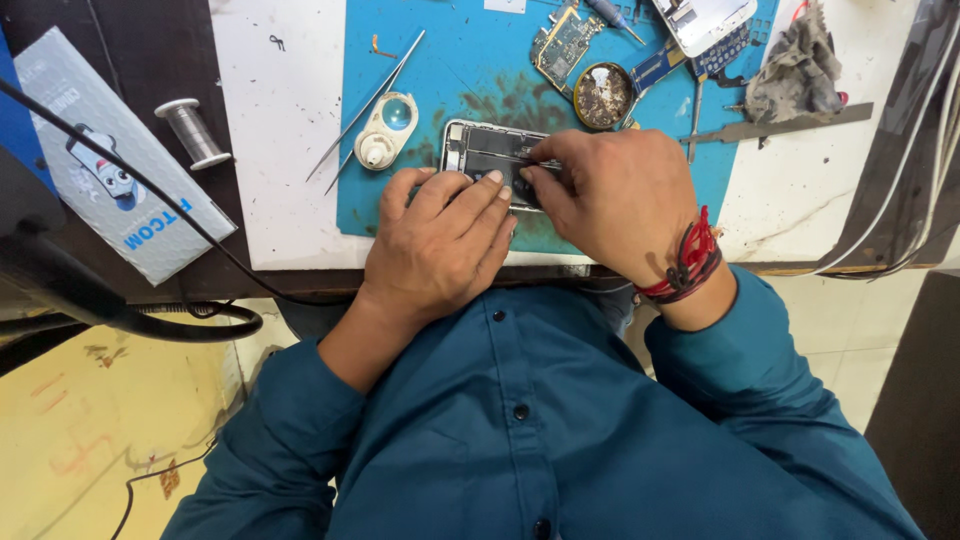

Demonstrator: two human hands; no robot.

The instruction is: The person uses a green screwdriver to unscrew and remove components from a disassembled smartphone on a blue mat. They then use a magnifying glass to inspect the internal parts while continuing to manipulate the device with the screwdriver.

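1. Phone [487,150], opened with its insides showing, lies on the blue work mat [450,60], near the mat's edge closest to the person, and both hands rest on it.
2. Left hand [440,240] lies over the near end of the phone, fingers [480,190] curled down and pressing on its frame; it steadies the phone and does not wrap round it.
3. Right hand [615,195] comes over the phone's other side, thumb and forefinger pinched shut on a thin metal tool [530,160] whose tip lies across the phone's open inside. Which kind of tool it is cannot be told.
4. Red thread band [690,262] circles the right wrist, just past the teal sleeve.
5. Just beyond the phone's far end, on the mat, sits a white round magnifier [385,132], with long tweezers [365,108] lying slanted beside it.
6. Farther from the phone, at the mat's far edge, lie a bare circuit board [562,45] and a round tin [603,96] of dark, speckled stuff, close together.
7. Well apart from the phone, off the mat on the dark surface, a spool of wire [193,130] lies beside a grey printed packet [115,165].
8. Grey rag [795,65] is bunched up on the white tabletop beyond the mat's far corner from the phone.
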